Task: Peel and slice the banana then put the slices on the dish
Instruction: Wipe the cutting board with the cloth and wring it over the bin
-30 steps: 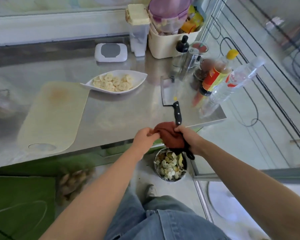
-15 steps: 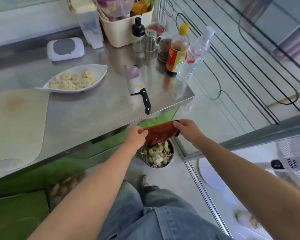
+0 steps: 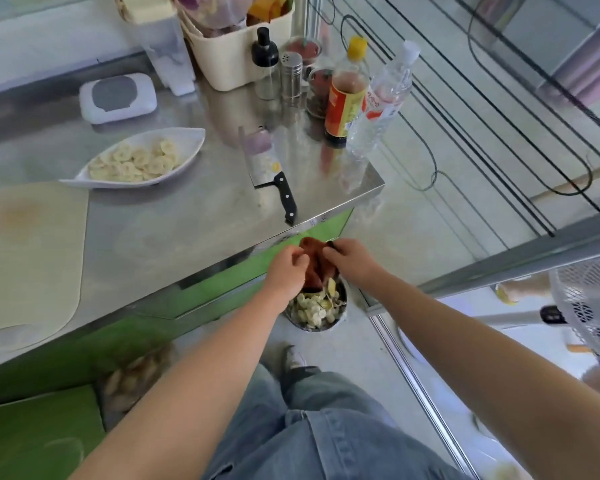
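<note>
Several banana slices (image 3: 136,162) lie in the white leaf-shaped dish (image 3: 187,142) on the steel table. A cleaver (image 3: 267,168) with a black handle rests near the table's front edge. The pale cutting board (image 3: 28,251) is bare at the left. Below the table edge, my left hand (image 3: 286,271) and my right hand (image 3: 349,261) both grip a reddish-brown cloth (image 3: 314,268), bunched and hanging between them. Right under it a metal bowl (image 3: 317,308) full of peel scraps and banana bits stands on the floor.
At the back of the table stand a cream basket (image 3: 229,60), a black-capped bottle (image 3: 265,60), a shaker (image 3: 290,77), a sauce bottle (image 3: 345,95), a water bottle (image 3: 383,98) and a white box (image 3: 118,97). A fan (image 3: 589,313) is at the right.
The cloth was stretched flat between my hands half a second ago. My hands have come closer together and the cloth now hangs bunched over the bowl. The view has shifted a little.
</note>
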`<state>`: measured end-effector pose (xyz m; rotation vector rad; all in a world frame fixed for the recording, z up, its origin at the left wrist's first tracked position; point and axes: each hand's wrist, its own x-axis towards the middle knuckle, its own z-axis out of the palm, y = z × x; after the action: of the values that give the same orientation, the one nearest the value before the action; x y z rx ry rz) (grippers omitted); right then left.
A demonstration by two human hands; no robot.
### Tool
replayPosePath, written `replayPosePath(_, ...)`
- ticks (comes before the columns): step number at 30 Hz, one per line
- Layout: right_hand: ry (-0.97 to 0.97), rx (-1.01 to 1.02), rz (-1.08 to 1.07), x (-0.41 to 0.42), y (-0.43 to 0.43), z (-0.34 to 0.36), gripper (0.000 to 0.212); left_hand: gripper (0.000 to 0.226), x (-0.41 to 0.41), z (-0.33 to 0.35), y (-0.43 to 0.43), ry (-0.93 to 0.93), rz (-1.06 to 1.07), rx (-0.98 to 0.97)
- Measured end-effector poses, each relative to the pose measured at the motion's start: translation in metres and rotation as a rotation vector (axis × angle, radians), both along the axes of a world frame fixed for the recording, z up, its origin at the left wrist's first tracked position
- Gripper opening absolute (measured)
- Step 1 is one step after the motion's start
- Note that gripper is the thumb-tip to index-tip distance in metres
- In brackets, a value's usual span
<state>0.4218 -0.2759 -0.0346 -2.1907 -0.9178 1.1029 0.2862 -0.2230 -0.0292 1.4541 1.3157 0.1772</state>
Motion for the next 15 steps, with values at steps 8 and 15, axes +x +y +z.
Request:
replayPosePath(8,0.033,0.04,-0.011,-0.001,0.001,-0.002,0.018,0.013,-0.004,-0.002,0.004,-0.115,-0.02,-0.012)
replayPosePath(15,-0.199,0.164,-0.246,0.019,-0.013,-0.001,0.026,0.013,-0.009,0.003,0.017,-0.279,0.2,-0.2)
